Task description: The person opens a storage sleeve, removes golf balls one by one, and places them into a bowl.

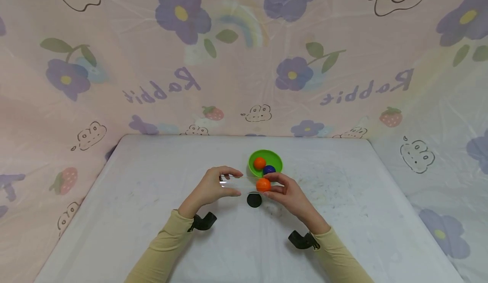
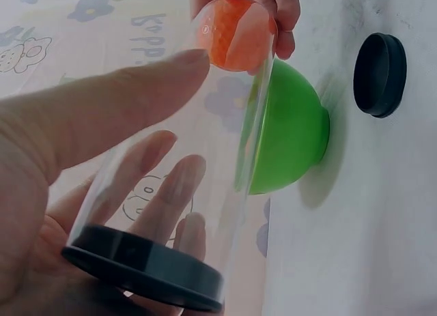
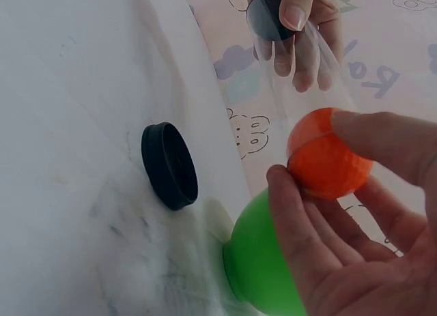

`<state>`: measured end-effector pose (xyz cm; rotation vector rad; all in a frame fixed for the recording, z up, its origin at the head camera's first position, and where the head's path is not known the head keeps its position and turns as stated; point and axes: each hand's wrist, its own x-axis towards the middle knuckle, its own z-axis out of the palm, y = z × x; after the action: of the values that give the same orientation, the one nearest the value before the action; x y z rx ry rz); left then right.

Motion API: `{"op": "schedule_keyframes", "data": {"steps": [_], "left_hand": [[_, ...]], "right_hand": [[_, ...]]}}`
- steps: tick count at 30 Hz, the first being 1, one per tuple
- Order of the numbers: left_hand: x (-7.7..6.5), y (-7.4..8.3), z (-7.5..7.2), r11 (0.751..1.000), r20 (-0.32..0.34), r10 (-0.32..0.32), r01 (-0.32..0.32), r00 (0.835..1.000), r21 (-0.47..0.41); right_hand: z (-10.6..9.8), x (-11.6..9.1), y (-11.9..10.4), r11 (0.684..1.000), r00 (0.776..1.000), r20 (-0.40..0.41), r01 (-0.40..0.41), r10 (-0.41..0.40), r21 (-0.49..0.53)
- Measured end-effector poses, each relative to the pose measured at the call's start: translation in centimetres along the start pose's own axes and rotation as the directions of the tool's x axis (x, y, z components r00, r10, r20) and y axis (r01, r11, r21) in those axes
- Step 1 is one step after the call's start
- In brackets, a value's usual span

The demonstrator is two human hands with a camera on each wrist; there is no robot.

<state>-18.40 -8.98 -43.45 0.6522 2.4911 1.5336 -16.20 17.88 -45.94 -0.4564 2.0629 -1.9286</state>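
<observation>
My left hand (image 1: 209,186) grips a clear tube (image 1: 244,183) lying roughly sideways, thumb and fingers on either side of it. A black cap (image 2: 147,265) closes the tube's left end. At the other end, my right hand (image 1: 287,193) pinches an orange ball (image 3: 329,153) between thumb and fingers. The ball sits at the tube's mouth, seemingly partly inside it. Just behind the hands stands a green bowl (image 1: 252,169) with another orange ball (image 1: 259,163) and a dark blue ball (image 1: 269,170) in it.
A loose black lid (image 1: 254,200) lies on the white-covered table (image 1: 183,156) below the tube, in front of the bowl. Patterned cloth (image 1: 244,62) hangs behind the table and along its sides.
</observation>
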Motion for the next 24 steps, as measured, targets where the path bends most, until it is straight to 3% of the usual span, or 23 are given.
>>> {"op": "schedule_keyframes", "data": {"steps": [13,20,24], "left_hand": [[-0.42,0.06,-0.26,0.999,0.014,0.030,-0.030,0.999,-0.044],[-0.52,-0.13,-0.31,0.996,0.023,-0.014,0.016,1.000,-0.093],[-0.55,-0.16,-0.34,0.998,0.017,-0.021,0.022,1.000,-0.067]], "right_hand": [[-0.20,0.11,0.81,0.999,0.999,-0.007,-0.038,0.038,0.021],[-0.23,0.05,0.84,0.998,0.999,-0.018,-0.048,0.049,0.033],[-0.26,0.03,0.73,0.999,0.999,-0.019,-0.044,0.045,0.031]]}}
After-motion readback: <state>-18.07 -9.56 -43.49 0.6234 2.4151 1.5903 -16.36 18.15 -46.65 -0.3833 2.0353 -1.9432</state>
